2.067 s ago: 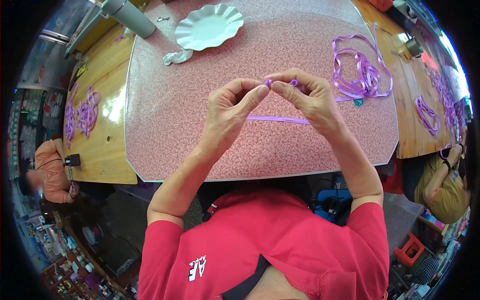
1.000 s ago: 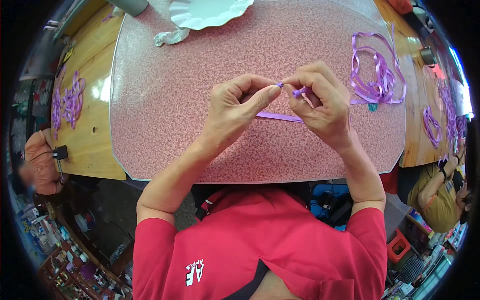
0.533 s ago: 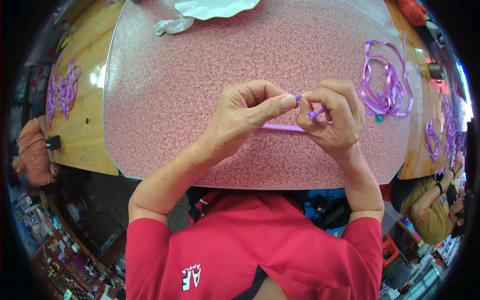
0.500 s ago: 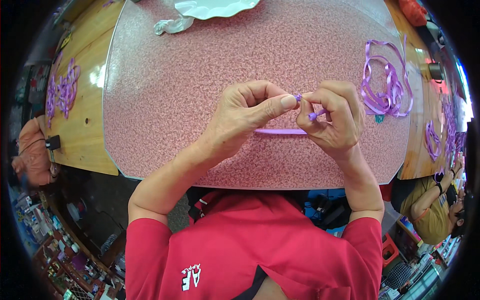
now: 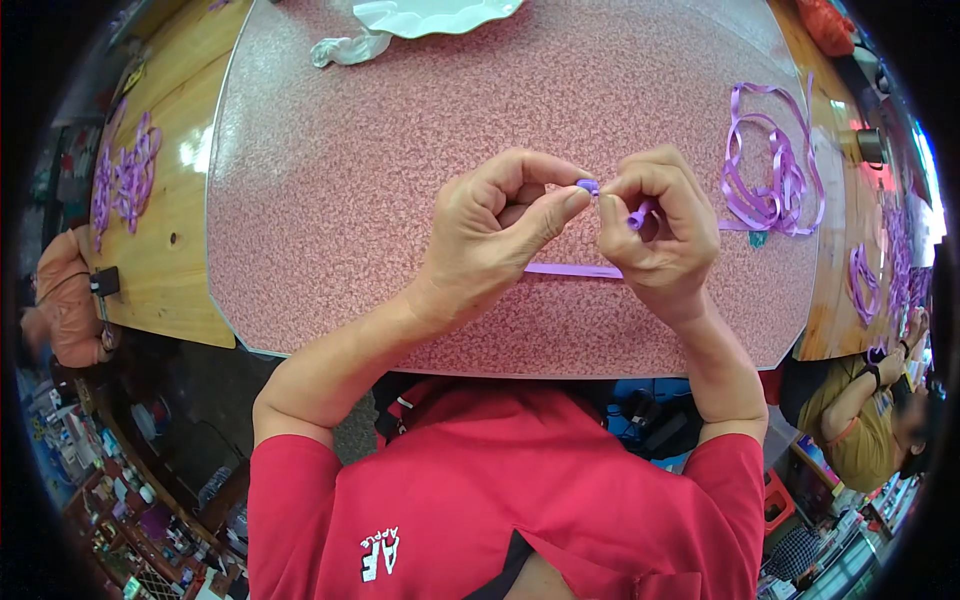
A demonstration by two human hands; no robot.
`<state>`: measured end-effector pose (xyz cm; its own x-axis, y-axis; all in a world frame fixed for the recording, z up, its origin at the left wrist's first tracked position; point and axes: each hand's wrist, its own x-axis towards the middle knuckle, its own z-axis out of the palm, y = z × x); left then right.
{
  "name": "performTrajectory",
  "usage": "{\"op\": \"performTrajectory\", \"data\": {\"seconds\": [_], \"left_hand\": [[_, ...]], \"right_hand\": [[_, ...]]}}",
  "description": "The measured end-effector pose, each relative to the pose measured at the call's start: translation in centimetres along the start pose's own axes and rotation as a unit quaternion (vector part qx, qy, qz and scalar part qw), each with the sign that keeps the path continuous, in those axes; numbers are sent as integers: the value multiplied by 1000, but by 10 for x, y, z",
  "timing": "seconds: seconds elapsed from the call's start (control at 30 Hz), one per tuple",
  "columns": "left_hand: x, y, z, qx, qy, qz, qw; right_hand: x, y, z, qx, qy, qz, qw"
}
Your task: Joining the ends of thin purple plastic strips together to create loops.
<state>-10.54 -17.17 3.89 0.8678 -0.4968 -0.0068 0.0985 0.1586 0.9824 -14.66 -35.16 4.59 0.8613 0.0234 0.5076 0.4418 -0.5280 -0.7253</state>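
Note:
Over the middle right of the pink speckled table, my left hand [image 5: 495,215] pinches a small folded piece of purple ribbon [image 5: 587,187] between thumb and forefinger. Against it, my right hand [image 5: 665,230] is closed, thumb and forefinger pinching the same ribbon piece from the right. Out of the right hand's curled fingers sticks a rolled purple ribbon end [image 5: 637,218]. Below the hands a flat strip of purple ribbon [image 5: 575,270] runs between them. To the right lies a loose coil of purple ribbon [image 5: 770,190], from which a strand leads toward my right hand.
A white scalloped plate [image 5: 440,15] and a crumpled white tissue [image 5: 348,50] are at the far edge. Wooden tables flank mine, with purple ribbon [image 5: 135,185] on the left one and more ribbon [image 5: 865,285] on the right. People sit at both sides.
Both hands have shifted slightly, and the purple ribbon piece between the fingertips is turned and shows more. The rolled end in my right hand has moved a little up and right.

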Motion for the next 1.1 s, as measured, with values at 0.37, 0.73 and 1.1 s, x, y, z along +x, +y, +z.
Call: {"op": "performTrajectory", "data": {"seconds": [0.37,0.73,1.1], "left_hand": [[0,1,-1,-46,-9,-48,998],[3,2,-6,-94,-23,-96,991],[-2,-4,0,18,5,-49,999]], "right_hand": [[-1,-7,-1,231,-31,234,944],[3,4,-2,172,-20,158,972],[1,4,-1,-33,-6,-22,999]]}}
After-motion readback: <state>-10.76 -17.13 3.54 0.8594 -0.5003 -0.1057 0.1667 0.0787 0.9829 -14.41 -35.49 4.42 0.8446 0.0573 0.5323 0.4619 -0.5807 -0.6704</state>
